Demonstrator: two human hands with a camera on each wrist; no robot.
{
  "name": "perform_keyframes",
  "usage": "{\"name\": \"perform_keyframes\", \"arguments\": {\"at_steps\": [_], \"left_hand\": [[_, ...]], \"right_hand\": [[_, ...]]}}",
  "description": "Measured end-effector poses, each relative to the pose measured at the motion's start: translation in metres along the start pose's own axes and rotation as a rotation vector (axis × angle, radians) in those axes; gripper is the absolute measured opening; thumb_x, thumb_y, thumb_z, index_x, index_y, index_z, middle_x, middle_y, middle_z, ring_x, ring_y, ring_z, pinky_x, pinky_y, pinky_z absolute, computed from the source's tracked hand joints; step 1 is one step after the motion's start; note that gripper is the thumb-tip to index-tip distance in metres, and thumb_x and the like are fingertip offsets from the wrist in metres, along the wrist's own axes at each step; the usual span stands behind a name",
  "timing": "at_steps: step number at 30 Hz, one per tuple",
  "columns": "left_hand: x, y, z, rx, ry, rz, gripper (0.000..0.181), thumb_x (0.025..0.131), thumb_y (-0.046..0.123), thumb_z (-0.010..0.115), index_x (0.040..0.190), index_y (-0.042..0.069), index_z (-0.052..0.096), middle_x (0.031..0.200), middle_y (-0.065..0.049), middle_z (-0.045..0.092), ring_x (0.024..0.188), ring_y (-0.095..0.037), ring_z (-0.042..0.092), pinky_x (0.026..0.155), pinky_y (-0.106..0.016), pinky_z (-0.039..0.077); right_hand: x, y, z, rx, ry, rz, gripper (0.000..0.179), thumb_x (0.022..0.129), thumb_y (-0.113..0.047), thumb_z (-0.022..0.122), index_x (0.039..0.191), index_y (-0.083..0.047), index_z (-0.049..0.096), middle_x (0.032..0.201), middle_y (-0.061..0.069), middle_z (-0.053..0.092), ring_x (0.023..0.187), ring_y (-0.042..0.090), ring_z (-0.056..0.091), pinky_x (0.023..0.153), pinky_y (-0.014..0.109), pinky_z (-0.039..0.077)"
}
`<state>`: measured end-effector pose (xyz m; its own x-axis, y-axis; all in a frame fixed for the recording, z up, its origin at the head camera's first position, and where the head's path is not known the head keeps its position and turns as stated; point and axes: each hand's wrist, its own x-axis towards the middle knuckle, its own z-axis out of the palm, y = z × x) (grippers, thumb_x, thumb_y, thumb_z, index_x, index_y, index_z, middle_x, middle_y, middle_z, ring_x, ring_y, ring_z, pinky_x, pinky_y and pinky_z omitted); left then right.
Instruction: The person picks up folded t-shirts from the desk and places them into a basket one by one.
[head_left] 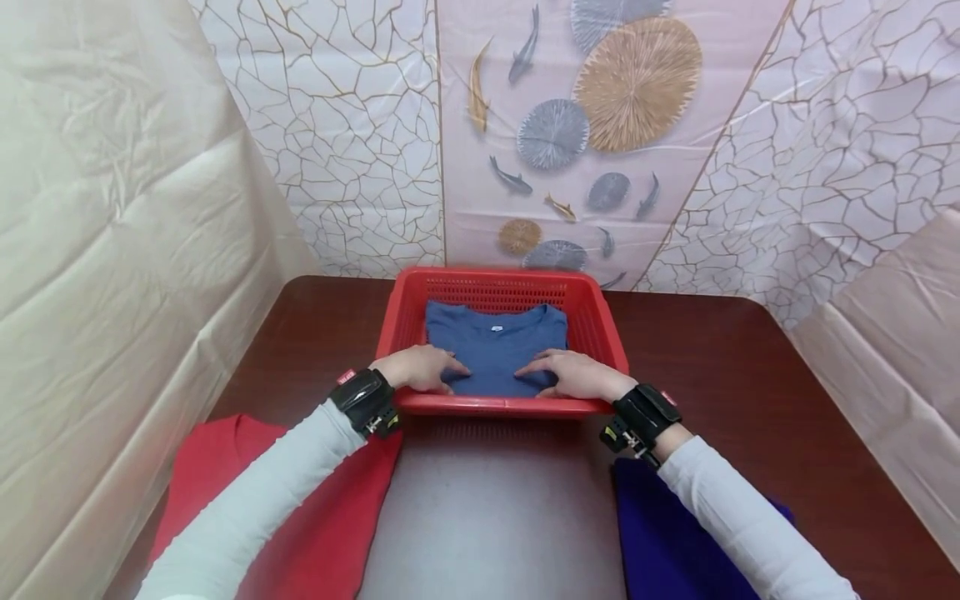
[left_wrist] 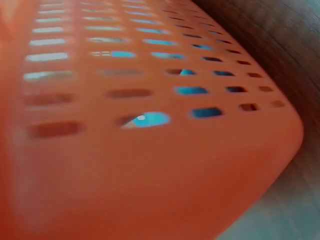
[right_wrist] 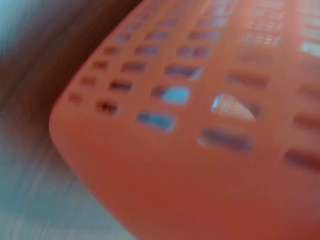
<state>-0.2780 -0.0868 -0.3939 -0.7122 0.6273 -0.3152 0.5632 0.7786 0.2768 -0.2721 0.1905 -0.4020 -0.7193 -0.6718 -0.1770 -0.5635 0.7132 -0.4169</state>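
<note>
A blue shirt [head_left: 495, 342] lies flat and folded inside a red plastic basket [head_left: 510, 406], its neckline toward the far wall. My left hand [head_left: 422, 367] reaches over the near left of the rim, and its extended fingers rest on the shirt. On the near right my right hand [head_left: 577, 375] also touches the shirt with fingers extended. Both wrist views are filled by the basket's slotted wall; through the slots in the left wrist view, bits of the blue cloth [left_wrist: 152, 119] show. A fingertip [right_wrist: 231, 107] appears through a slot in the right wrist view.
A red garment [head_left: 322, 517] lies on the dark wooden table [head_left: 705, 350] at the left, partly under the left arm. A dark blue garment [head_left: 667, 533] lies at the right below the right arm. Patterned sheets [head_left: 360, 125] hang behind the table.
</note>
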Motion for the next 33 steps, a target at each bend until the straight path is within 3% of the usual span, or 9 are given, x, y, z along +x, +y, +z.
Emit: {"name": "perform_keyframes", "arguments": {"at_steps": [3, 7, 10, 14, 18, 22, 25, 28, 33], "left_hand": [[-0.009, 0.004, -0.006, -0.01, 0.176, -0.002, 0.03, 0.085, 0.023, 0.063, 0.115, 0.02, 0.066, 0.109, -0.004, 0.067, 0.09, -0.015, 0.06, 0.079, -0.038, 0.052], [-0.026, 0.017, -0.01, -0.024, 0.427, -0.025, 0.013, 0.086, 0.025, 0.062, 0.096, 0.021, 0.07, 0.075, 0.006, 0.064, 0.055, -0.006, 0.054, 0.048, -0.027, 0.047], [-0.043, 0.029, -0.01, 0.013, 0.59, -0.03, 0.009, 0.086, 0.03, 0.062, 0.085, 0.022, 0.066, 0.059, 0.008, 0.054, 0.048, -0.006, 0.046, 0.038, -0.024, 0.037], [-0.072, 0.041, -0.005, 0.074, 0.755, -0.055, 0.015, 0.086, 0.035, 0.06, 0.077, 0.023, 0.06, 0.049, 0.008, 0.044, 0.044, -0.007, 0.041, 0.035, -0.026, 0.03], [-0.105, 0.044, 0.011, 0.104, 0.827, -0.097, 0.017, 0.083, 0.034, 0.063, 0.076, 0.02, 0.056, 0.048, 0.008, 0.04, 0.04, -0.007, 0.035, 0.034, -0.024, 0.029], [-0.136, 0.033, 0.037, 0.109, 0.842, -0.202, 0.018, 0.082, 0.033, 0.064, 0.077, 0.019, 0.055, 0.047, 0.008, 0.037, 0.038, -0.007, 0.033, 0.034, -0.024, 0.029], [-0.159, 0.018, 0.056, 0.118, 0.879, -0.303, 0.016, 0.082, 0.031, 0.062, 0.075, 0.019, 0.055, 0.046, 0.007, 0.039, 0.038, -0.01, 0.032, 0.032, -0.027, 0.027], [-0.185, -0.003, 0.071, 0.129, 0.918, -0.406, 0.015, 0.083, 0.03, 0.061, 0.073, 0.02, 0.056, 0.045, 0.006, 0.042, 0.037, -0.013, 0.032, 0.03, -0.03, 0.025], [-0.233, -0.039, 0.089, 0.101, 0.927, -0.579, 0.013, 0.082, 0.027, 0.062, 0.076, 0.018, 0.056, 0.046, -0.001, 0.047, 0.037, -0.022, 0.04, 0.029, -0.036, 0.027]], "right_hand": [[-0.003, -0.011, -0.001, 0.01, 0.186, -0.014, 0.034, 0.082, -0.025, 0.068, 0.114, -0.015, 0.066, 0.107, 0.009, 0.066, 0.094, 0.022, 0.058, 0.079, 0.043, 0.051], [-0.008, -0.035, -0.002, 0.052, 0.387, -0.038, 0.013, 0.084, -0.029, 0.065, 0.094, -0.021, 0.068, 0.082, -0.006, 0.066, 0.067, 0.01, 0.055, 0.059, 0.031, 0.049], [-0.011, -0.061, 0.0, 0.057, 0.476, -0.058, 0.011, 0.085, -0.037, 0.064, 0.083, -0.026, 0.064, 0.069, -0.013, 0.06, 0.057, 0.005, 0.051, 0.053, 0.027, 0.046], [-0.014, -0.102, 0.013, 0.046, 0.524, -0.103, 0.016, 0.085, -0.038, 0.063, 0.074, -0.028, 0.058, 0.058, -0.015, 0.053, 0.051, 0.0, 0.046, 0.047, 0.023, 0.043], [-0.014, -0.14, 0.039, -0.032, 0.512, -0.161, 0.018, 0.086, -0.034, 0.062, 0.072, -0.026, 0.056, 0.054, -0.015, 0.048, 0.048, -0.003, 0.041, 0.045, 0.019, 0.039], [-0.008, -0.166, 0.069, -0.152, 0.45, -0.216, 0.02, 0.085, -0.031, 0.063, 0.07, -0.022, 0.052, 0.054, -0.015, 0.046, 0.049, -0.004, 0.041, 0.042, 0.018, 0.037], [-0.001, -0.176, 0.091, -0.213, 0.388, -0.238, 0.02, 0.084, -0.029, 0.064, 0.071, -0.021, 0.05, 0.055, -0.013, 0.046, 0.048, -0.003, 0.04, 0.038, 0.017, 0.035], [0.007, -0.181, 0.11, -0.284, 0.386, -0.256, 0.017, 0.083, -0.029, 0.064, 0.073, -0.021, 0.053, 0.06, -0.012, 0.051, 0.049, -0.001, 0.044, 0.038, 0.018, 0.036], [0.016, -0.183, 0.129, -0.402, 0.505, -0.251, 0.018, 0.081, -0.036, 0.066, 0.076, -0.019, 0.061, 0.073, -0.006, 0.053, 0.06, 0.009, 0.05, 0.04, 0.021, 0.041]]}}
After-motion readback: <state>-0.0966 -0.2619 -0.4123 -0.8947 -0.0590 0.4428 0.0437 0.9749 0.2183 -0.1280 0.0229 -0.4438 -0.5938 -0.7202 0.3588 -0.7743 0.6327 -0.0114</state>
